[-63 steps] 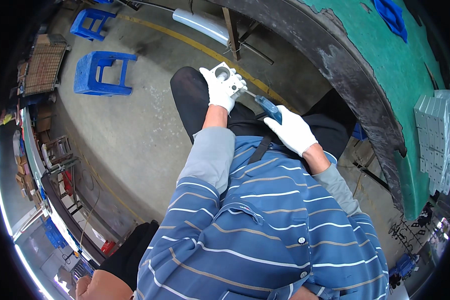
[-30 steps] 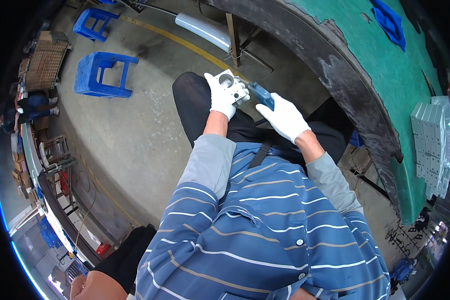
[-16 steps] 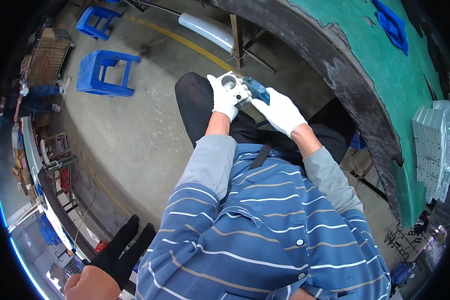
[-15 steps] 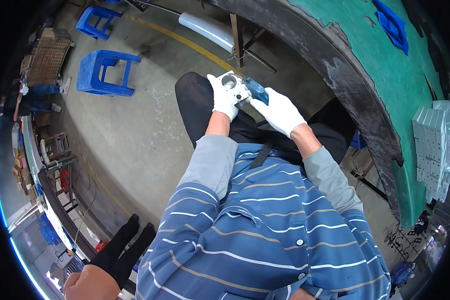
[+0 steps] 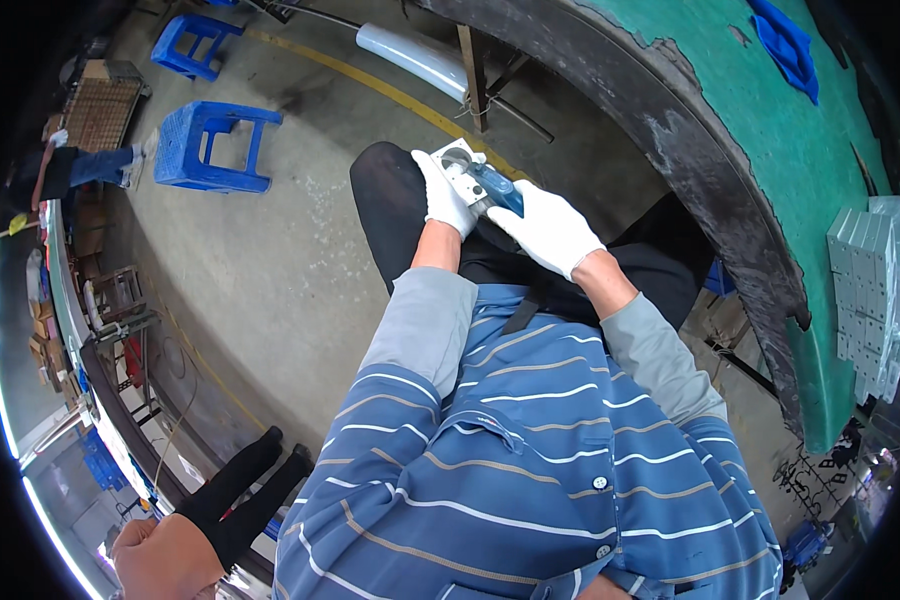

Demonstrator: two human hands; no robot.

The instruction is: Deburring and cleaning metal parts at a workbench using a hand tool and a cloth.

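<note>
My left hand (image 5: 444, 196), in a white glove, is closed around the side of a silver metal part (image 5: 454, 158) with a large round hole. The part is held above my lap, near my left knee. My right hand (image 5: 552, 230), also gloved in white, grips a blue hand-held tool (image 5: 499, 189) with a rounded body. The tool's front end lies over the part's right side, in front of some of it. Its exact kind and its working tip cannot be made out.
A green-topped table (image 5: 710, 60) with a dark worn edge curves along my right. Stacked silver metal parts (image 5: 860, 300) and a blue cloth (image 5: 785, 50) lie on it. Blue stools (image 5: 195, 150) stand on the floor at left. A white roll (image 5: 410, 60) lies ahead; other people are at left.
My right hand has brought the blue tool left and slightly down, onto the metal part. My left hand holds the part in nearly the same place. Two people at left have shifted.
</note>
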